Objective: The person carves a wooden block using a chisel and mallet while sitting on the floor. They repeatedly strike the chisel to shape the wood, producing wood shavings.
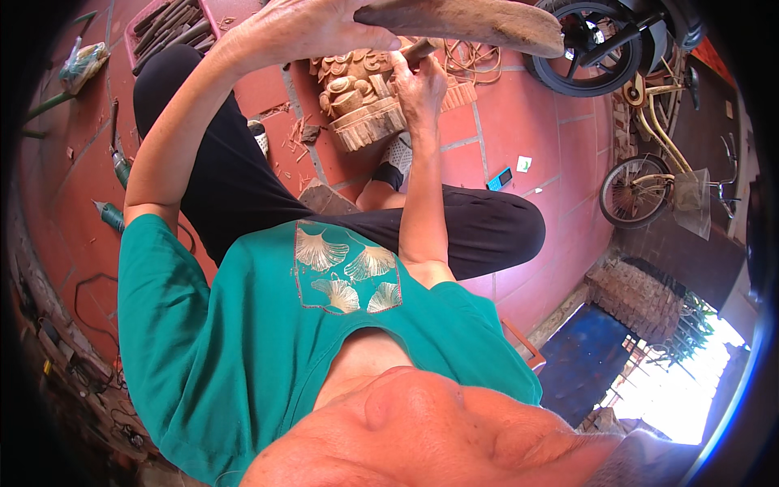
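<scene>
My left hand, partly cut off by the top edge, is closed on a long wooden mallet that points to the right. Below the mallet, my right hand is wrapped round a chisel; its dark handle end shows, while its blade is hidden. Beside that hand, a block of carved wood with raised scrolls stands on the floor between my legs. The mallet is above the chisel; whether they touch I cannot tell.
A pink basket of chisels stands far left, with green power tools nearer. Wood chips lie on the red tiles. A blue phone lies to the right, near a motorbike wheel and a bicycle. Cord coils behind the carving.
</scene>
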The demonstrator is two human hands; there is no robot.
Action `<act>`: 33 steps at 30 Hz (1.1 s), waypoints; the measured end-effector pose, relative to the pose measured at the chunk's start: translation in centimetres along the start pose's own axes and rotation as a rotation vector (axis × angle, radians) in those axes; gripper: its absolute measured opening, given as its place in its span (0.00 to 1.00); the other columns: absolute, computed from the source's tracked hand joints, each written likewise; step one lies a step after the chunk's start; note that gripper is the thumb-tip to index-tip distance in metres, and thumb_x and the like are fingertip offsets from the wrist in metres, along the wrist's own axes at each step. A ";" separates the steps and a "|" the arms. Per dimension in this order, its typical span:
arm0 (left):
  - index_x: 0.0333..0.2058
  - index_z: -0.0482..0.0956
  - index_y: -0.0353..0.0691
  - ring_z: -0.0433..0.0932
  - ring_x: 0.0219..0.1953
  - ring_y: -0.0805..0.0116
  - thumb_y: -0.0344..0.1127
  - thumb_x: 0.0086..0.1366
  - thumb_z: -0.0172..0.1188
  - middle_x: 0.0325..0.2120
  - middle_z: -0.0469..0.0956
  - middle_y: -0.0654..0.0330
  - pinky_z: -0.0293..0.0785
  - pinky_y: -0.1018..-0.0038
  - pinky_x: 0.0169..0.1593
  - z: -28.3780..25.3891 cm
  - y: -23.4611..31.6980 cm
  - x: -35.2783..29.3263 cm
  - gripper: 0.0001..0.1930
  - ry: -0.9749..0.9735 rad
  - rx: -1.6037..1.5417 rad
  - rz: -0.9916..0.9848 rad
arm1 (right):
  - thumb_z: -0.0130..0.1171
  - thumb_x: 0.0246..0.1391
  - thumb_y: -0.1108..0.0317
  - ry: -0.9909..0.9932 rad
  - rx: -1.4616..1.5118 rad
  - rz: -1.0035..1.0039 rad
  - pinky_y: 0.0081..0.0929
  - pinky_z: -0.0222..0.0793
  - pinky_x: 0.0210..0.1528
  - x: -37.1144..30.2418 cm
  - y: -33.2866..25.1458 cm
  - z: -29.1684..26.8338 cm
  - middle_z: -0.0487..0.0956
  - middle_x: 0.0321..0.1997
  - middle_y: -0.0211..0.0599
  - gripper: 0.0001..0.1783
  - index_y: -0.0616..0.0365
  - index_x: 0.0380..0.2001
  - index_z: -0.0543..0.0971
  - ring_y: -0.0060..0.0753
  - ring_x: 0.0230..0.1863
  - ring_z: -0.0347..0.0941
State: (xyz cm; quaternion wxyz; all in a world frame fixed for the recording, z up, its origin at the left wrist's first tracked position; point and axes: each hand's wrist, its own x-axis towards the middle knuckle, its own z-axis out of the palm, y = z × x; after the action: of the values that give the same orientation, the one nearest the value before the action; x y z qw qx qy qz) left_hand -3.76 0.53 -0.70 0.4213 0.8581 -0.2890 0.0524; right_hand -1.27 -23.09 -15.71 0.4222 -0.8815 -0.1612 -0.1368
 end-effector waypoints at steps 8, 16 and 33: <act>0.69 0.65 0.42 0.82 0.52 0.47 0.42 0.64 0.66 0.57 0.77 0.43 0.77 0.61 0.55 1.2 -1.5 -0.4 0.37 -0.031 0.152 0.031 | 0.66 0.57 0.64 -0.057 -0.008 0.006 0.46 0.74 0.37 0.9 0.3 0.9 0.83 0.31 0.45 0.10 0.59 0.35 0.81 0.55 0.33 0.80; 0.69 0.65 0.40 0.83 0.50 0.47 0.40 0.63 0.67 0.56 0.77 0.42 0.78 0.62 0.54 0.4 -0.9 -0.2 0.37 0.005 0.014 -0.007 | 0.66 0.57 0.63 -0.039 -0.122 -0.076 0.50 0.73 0.37 0.8 1.1 1.0 0.82 0.32 0.50 0.14 0.59 0.41 0.79 0.61 0.36 0.79; 0.69 0.65 0.42 0.82 0.48 0.46 0.39 0.60 0.69 0.52 0.80 0.41 0.77 0.59 0.53 1.0 -2.1 -0.5 0.40 -0.011 0.106 -0.171 | 0.67 0.58 0.61 0.003 0.015 0.090 0.40 0.74 0.33 -0.9 1.1 -1.8 0.84 0.26 0.45 0.15 0.65 0.34 0.83 0.46 0.27 0.82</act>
State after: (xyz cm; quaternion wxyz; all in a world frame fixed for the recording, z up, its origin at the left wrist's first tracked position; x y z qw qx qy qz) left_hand -3.22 1.03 -2.93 0.3765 0.9010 -0.2138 0.0265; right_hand -1.88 -25.28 -15.71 0.4348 -0.8845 -0.1215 -0.1178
